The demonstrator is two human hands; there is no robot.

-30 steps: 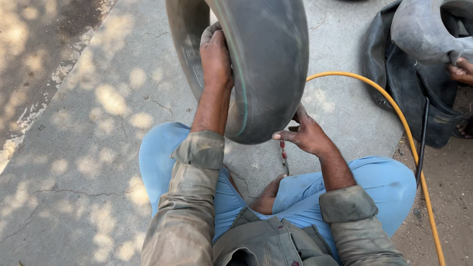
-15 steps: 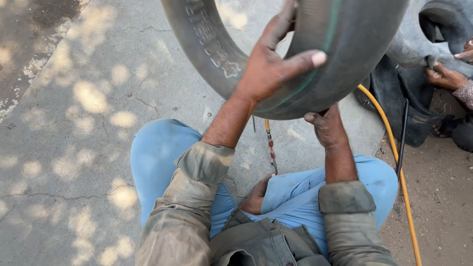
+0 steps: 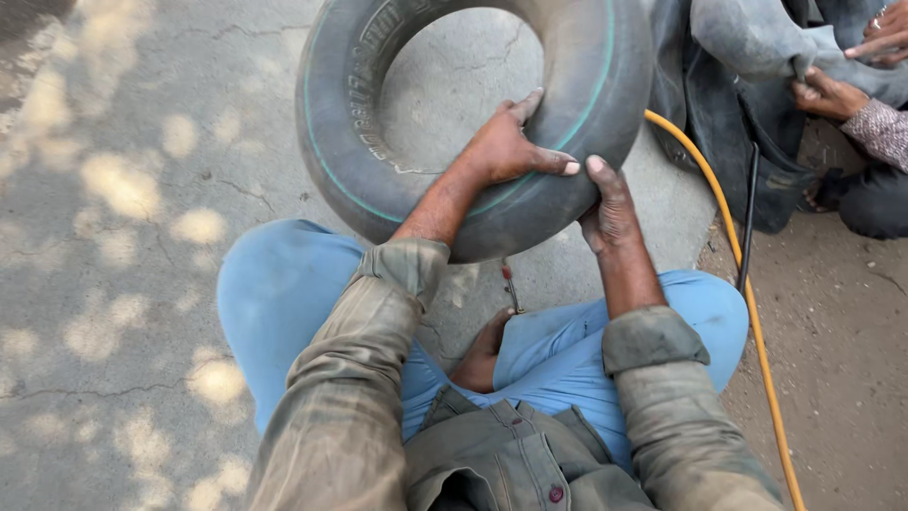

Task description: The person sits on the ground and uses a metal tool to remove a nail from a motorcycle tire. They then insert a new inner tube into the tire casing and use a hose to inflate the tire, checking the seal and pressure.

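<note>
A thick black rubber tyre tube (image 3: 378, 180) with a thin green line round it is held up in front of me, its round opening facing me. My left hand (image 3: 515, 149) lies flat on its lower rim, thumb stretched to the right. My right hand (image 3: 610, 206) grips the same lower rim from the right side, thumb up against the rubber. Both my knees in blue trousers are spread below the tube.
A yellow hose (image 3: 747, 312) runs down the right side over concrete and dirt. Another person's hands (image 3: 832, 93) work on a second dark tube (image 3: 747, 38) at the upper right. A small red-handled tool (image 3: 511, 284) lies on the ground between my knees.
The tube has turned from edge-on to face me, showing its full ring. My left hand slid onto the lower rim and my right hand came up beside it.
</note>
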